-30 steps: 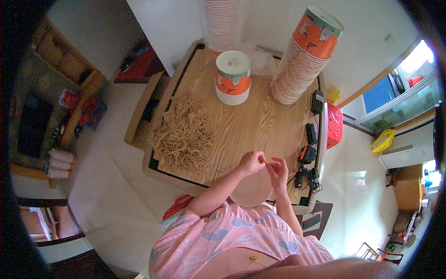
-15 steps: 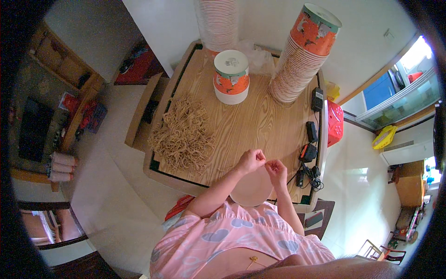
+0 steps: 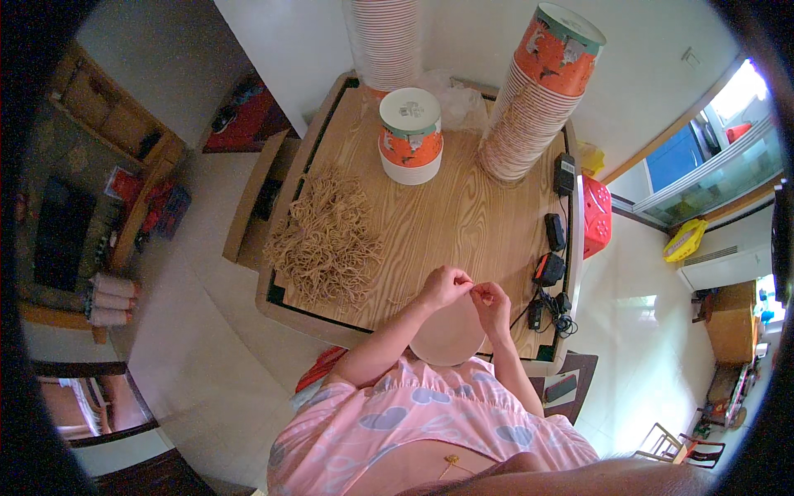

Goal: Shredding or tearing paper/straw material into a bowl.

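Head view, read from my station, left to right. Tan cord pile (image 3: 327, 240): beside the left edge of the counter (image 3: 430, 223), long axis running roughly with that edge. It lies left of, and somewhat beyond, the left hand (image 3: 447, 286), the nearer of the two. Left hand: fingers drawn to a pinch, tips meeting those of the right hand (image 3: 492, 304); I cannot tell if a strand sits between. Pale round piece (image 3: 448, 337): at the counter's near edge, bodyward of both hands and between the forearms; round, so no long axis; disc or vessel, I cannot tell. Right hand: fingers curled inward, nearly closed, contents unreadable. Black adapter (image 3: 564, 175): by the right edge.
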Demonstrator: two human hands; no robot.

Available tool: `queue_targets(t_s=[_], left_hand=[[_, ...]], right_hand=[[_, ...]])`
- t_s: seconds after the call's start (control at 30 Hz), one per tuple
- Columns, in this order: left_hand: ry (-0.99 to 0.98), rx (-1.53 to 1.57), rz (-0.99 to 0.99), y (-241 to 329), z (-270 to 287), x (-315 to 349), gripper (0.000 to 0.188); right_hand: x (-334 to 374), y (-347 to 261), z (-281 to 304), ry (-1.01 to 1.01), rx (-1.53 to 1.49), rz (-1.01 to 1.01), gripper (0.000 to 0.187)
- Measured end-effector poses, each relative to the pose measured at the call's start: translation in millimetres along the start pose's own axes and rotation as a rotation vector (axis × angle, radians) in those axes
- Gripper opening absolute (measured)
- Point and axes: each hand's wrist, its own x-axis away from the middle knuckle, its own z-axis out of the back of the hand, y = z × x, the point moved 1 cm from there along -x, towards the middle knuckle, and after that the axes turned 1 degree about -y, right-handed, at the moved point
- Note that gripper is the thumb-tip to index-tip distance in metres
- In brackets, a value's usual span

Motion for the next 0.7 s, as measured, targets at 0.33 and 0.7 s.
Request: queue_targets(t_s=[0.33,0.7], left_hand=[[-0.058,0.049,-0.075,2.8,2.5,6.3,0.019],[0.014,-0.013,-0.031,7.1,3.6,7.7,0.015]], right_hand=[[-2.5,13.4,-0.2,0.041,0.074,0.036,0.009],[-3.9,20.6,2.4,0.025,0.103,-0.008,0.011]])
